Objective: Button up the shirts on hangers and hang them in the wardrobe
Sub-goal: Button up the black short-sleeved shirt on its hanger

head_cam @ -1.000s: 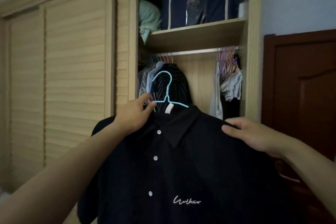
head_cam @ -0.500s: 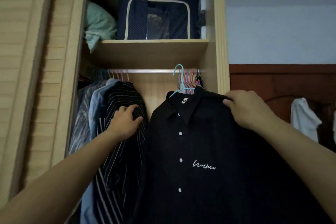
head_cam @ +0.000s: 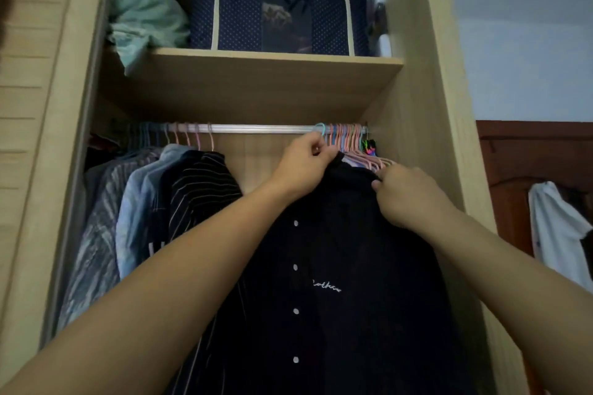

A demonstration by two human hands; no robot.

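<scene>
A black shirt [head_cam: 337, 266] with white buttons done up and white script on the chest hangs in front of me inside the wardrobe. Its light-blue hanger [head_cam: 321, 129] has its hook over the metal rail [head_cam: 256, 129]. My left hand [head_cam: 305, 167] grips the hanger's neck at the collar, just under the rail. My right hand [head_cam: 404, 192] pinches the shirt's right shoulder. The hanger's body is hidden by the collar and my hands.
A striped dark shirt [head_cam: 199, 189], a light-blue shirt [head_cam: 141, 202] and others hang at the left. Empty pink and blue hangers [head_cam: 353, 141] crowd the rail's right end. Above, the shelf [head_cam: 256, 74] carries a navy storage box [head_cam: 279, 9] and green bedding [head_cam: 144, 16].
The shirt went up and into the wardrobe, and its hook now sits on the rail. My left hand left the striped shirt and took the hanger's neck. My right hand stayed on the shoulder.
</scene>
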